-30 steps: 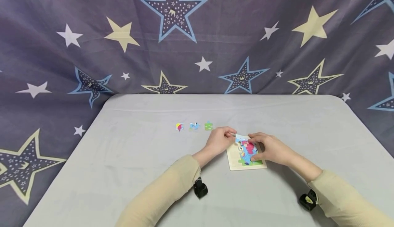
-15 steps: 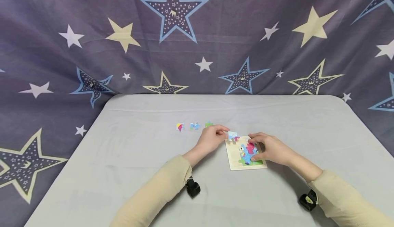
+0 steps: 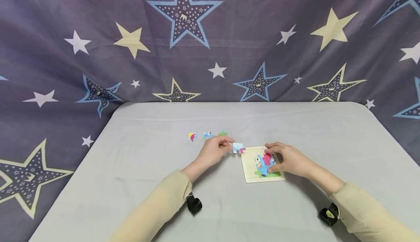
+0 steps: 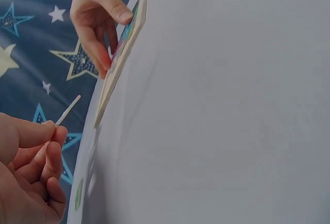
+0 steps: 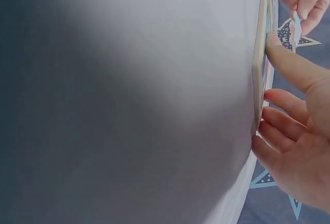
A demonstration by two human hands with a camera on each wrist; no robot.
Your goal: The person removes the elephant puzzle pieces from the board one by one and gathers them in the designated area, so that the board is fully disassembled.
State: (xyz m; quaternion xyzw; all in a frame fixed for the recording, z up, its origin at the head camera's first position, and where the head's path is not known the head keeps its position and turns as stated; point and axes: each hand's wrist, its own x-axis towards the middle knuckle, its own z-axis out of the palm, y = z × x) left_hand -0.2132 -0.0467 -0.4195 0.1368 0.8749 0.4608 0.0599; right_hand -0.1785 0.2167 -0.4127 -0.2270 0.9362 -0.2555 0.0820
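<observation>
My left hand (image 3: pixel 212 150) pinches a jigsaw piece (image 3: pixel 237 148) between thumb and fingers. The piece, pale blue with a pink bit, is just left of the board's upper left corner. Edge-on, this piece (image 4: pixel 68 109) looks like a thin slat in the left wrist view. A square wooden puzzle board (image 3: pixel 249 167) lies on the table, with blue, pink and green pieces fitted on its right side and bare wood at its left. My right hand (image 3: pixel 290 158) rests on the board, thumb on the pieces and fingers along the far and right edges.
Behind my left hand lie a yellow-and-red piece (image 3: pixel 191 136), a blue piece (image 3: pixel 207 135) and a partly covered green piece (image 3: pixel 223 133). A grey cloth covers the table (image 3: pixel 147 150). A star-patterned curtain (image 3: pixel 210 52) hangs at its far edge.
My left hand has drawn leftward with the jigsaw piece, from over the board's upper part to beside its corner. The right hand has stayed on the board.
</observation>
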